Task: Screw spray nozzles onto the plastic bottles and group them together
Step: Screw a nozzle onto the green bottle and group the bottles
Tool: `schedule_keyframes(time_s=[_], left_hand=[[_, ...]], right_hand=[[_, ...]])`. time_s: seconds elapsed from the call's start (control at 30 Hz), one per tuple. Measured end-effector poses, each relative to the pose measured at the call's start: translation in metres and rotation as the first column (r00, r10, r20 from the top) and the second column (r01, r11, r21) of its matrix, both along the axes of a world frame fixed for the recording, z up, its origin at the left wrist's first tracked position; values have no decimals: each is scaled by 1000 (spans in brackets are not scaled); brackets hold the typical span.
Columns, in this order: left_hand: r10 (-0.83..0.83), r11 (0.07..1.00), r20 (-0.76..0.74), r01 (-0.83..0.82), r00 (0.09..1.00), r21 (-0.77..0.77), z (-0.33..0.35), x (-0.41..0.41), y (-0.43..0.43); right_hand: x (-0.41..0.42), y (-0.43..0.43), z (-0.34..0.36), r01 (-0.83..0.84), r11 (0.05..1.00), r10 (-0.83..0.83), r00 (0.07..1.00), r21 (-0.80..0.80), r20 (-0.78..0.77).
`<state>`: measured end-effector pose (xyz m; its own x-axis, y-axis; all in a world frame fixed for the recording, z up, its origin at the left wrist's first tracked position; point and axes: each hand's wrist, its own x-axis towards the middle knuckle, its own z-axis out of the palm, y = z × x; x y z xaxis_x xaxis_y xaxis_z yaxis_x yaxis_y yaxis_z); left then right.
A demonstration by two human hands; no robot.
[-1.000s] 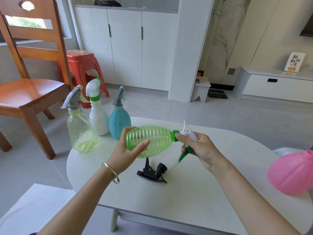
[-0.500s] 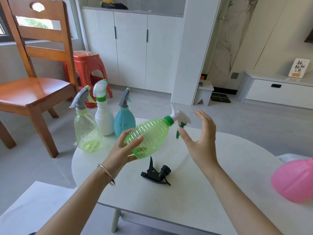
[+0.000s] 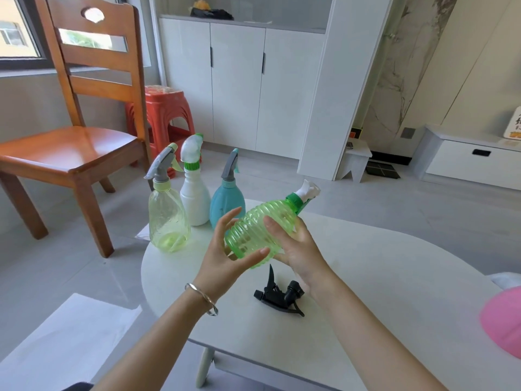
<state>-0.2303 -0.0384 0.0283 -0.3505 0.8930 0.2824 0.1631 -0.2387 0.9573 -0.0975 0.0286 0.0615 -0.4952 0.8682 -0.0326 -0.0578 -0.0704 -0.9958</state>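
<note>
At ten o'clock on the white table (image 3: 366, 277) stand three done bottles, side by side: the clear yellow bottle (image 3: 168, 221), then the white bottle (image 3: 195, 200), then the blue bottle (image 3: 227, 200). Each one has its sprayer on. They stand near the table's far left edge, so do not push them that way.

Your left hand (image 3: 225, 249) is loose, with fingers spread. It cups the bottom end of the green bottle (image 3: 259, 232) but does not squeeze it. Your right hand (image 3: 298, 246) wraps the side of the green bottle and holds it up over the table. Its white sprayer (image 3: 306, 191) is on.

The green bottle lies tilted. Its bottom points to seven o'clock, at you, and its sprayer points to one o'clock, away from you. The group of three is at ten o'clock from it, close by. The blue bottle is just beside your left fingers. So your left hand is nearer to the group.

There is bare table at the right of the blue bottle. I think the green bottle can stand there, once you tip it upright.

At six o'clock, under your hands, the black sprayer (image 3: 279, 297) lies alone. At four o'clock, at the picture's edge, is the pink bottle (image 3: 504, 323). I think those two go together next.
</note>
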Motion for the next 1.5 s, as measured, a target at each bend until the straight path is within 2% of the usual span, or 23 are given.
schedule_keyframes(time_s=[0.17, 0.3, 0.4, 0.53, 0.6, 0.73, 0.87, 1.1, 1.5], left_hand=[[109, 994, -228, -105, 968, 31, 10, -19, -8], [384, 921, -371, -320, 846, 223, 20, -46, -15], [549, 835, -405, -456, 731, 309, 22, -71, -16], [636, 771, -387, -560, 668, 301, 18, -99, -14], [621, 779, -382, -592, 684, 206, 12, -111, -12], [497, 839, -332, -542, 802, -52, -4, -129, -5], [422, 863, -268, -474, 866, -175, -17, -139, -3], [336, 902, -218, -380, 916, -206, -28, -151, 3], [336, 892, -306, -405, 891, -201, -36, -158, 3]], right_hand=[[-7, 8, 2, -40, 999, 41, 999, 31, -18], [-20, 16, -5, -16, 994, 12, 999, 110, 32], [-33, 20, -12, -45, 989, 38, 998, 141, 55], [-54, 20, -23, -103, 964, 71, 988, 245, 136], [-65, 18, -31, -127, 951, 77, 981, 282, 180], [-84, 16, -46, -155, 936, 76, 966, 315, 249], [-96, 15, -57, -179, 928, 78, 950, 326, 302], [-108, 16, -66, -201, 927, 121, 960, 318, 253], [-118, 21, -75, -168, 914, 60, 956, 369, 287]])
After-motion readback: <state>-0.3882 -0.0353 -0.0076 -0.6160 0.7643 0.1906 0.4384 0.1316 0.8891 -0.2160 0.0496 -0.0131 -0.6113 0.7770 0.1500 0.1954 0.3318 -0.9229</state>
